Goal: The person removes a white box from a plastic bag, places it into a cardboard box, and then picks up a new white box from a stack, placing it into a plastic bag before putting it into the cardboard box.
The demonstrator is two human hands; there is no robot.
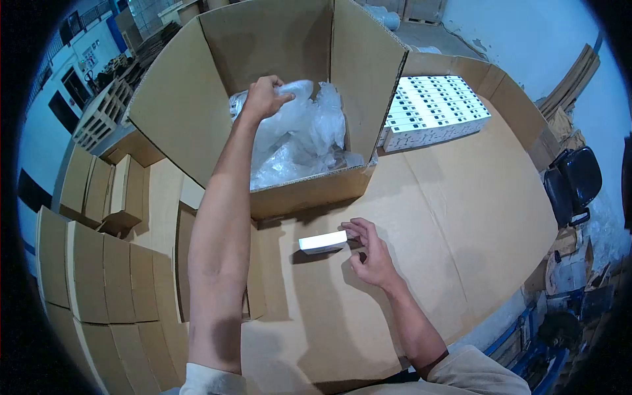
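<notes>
My left hand reaches over the wall of a tall open cardboard box. Its fingers are curled at a piece of clear plastic bag, on top of a heap of crumpled plastic bags inside the box. On the cardboard tabletop, a small white carton sits in front of the big box. My right hand is at the carton's right end, thumb and fingers spread apart around that corner.
Rows of white cartons with dark marks stand at the back right of the table. Brown cardboard boxes are stacked on the left. A low cardboard rim edges the table's far side; a black chair stands beyond it.
</notes>
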